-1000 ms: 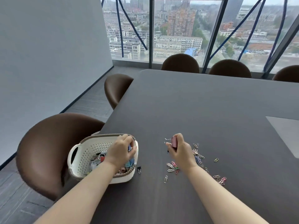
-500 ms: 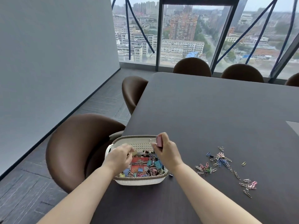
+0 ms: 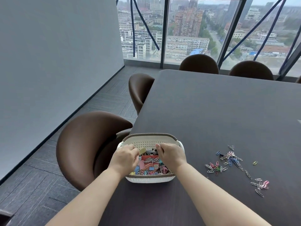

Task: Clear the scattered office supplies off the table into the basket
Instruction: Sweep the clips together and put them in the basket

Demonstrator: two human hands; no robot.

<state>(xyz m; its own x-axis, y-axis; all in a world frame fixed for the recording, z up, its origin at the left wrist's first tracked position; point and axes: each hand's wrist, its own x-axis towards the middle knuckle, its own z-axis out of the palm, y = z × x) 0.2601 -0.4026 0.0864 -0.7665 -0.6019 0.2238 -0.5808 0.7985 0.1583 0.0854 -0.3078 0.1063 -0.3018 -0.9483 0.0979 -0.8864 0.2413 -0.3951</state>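
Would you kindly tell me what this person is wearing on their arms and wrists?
Nothing visible: the left forearm and right forearm are bare to the frame's bottom edge, with no sleeves, gloves, watch, bracelet or ring in view.

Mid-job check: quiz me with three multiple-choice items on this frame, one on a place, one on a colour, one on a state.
1. Where do the loose paper clips lie?
A) on a chair
B) on the table, right of the basket
C) on the floor
2. What colour is the nearest chair?
A) brown
B) white
C) blue
3. How is the basket?
A) tipped over
B) empty
C) upright, with clips inside
Answers: 1 B, they are scattered on the dark top beside it; 2 A, its shell is glossy brown; 3 C, coloured clips fill it below the left hand and right hand.
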